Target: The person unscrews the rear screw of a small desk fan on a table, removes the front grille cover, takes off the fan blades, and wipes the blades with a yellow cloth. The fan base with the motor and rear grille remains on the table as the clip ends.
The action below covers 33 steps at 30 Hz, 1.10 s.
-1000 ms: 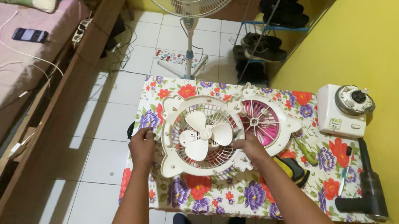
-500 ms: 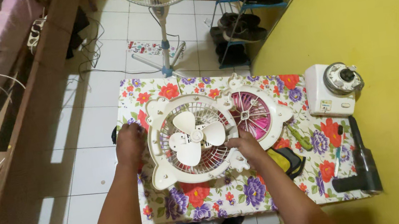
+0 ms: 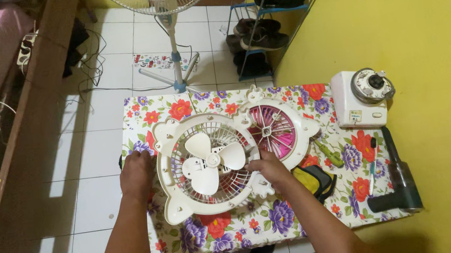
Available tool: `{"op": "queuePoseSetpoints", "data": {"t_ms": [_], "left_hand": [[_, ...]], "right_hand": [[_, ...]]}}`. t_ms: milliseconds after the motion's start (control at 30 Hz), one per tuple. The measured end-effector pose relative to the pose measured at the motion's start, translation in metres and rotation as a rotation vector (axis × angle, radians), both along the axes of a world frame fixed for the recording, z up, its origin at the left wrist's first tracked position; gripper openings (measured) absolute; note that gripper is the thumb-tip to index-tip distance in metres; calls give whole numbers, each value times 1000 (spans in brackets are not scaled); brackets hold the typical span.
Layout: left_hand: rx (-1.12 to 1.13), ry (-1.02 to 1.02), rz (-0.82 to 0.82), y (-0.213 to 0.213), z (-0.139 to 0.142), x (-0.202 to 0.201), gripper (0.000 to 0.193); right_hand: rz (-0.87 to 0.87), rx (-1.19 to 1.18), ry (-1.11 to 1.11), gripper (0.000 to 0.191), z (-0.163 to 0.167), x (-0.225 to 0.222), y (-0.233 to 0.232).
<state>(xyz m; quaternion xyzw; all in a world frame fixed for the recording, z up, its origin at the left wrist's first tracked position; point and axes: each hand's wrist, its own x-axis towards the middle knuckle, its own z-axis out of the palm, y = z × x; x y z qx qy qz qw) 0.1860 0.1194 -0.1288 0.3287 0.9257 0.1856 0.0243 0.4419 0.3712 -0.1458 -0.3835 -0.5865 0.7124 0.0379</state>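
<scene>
A cream round fan housing (image 3: 187, 207) with a white three-blade propeller (image 3: 209, 163) lies flat on a small table with a floral cloth (image 3: 225, 234). My left hand (image 3: 137, 174) grips its left rim. My right hand (image 3: 266, 168) holds its right rim, fingers over the wire grille. Behind it to the right lies a second round fan guard (image 3: 278, 128), white with pink blades showing through.
On the table's right stand a white motor box with a dial (image 3: 362, 98), a green-handled screwdriver (image 3: 327, 152), a yellow-black tool (image 3: 315, 181) and a dark cylinder tool (image 3: 399, 179). A standing fan (image 3: 170, 41) and shoe rack (image 3: 261, 20) are beyond; a yellow wall is at right.
The view has shifted, so the table sits more centred. Both hands keep their hold on the fan housing, which stays on the table.
</scene>
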Motion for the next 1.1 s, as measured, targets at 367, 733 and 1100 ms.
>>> {"op": "queuePoseSetpoints", "data": {"t_ms": [367, 733, 1100], "left_hand": [[494, -366, 389, -15, 3, 12, 18], [756, -407, 464, -40, 12, 40, 17], [1001, -555, 258, -17, 48, 72, 25]], "right_hand": [[21, 14, 19, 50, 4, 1, -14], [81, -18, 98, 66, -8, -7, -35], [138, 231, -165, 52, 9, 3, -27]]}}
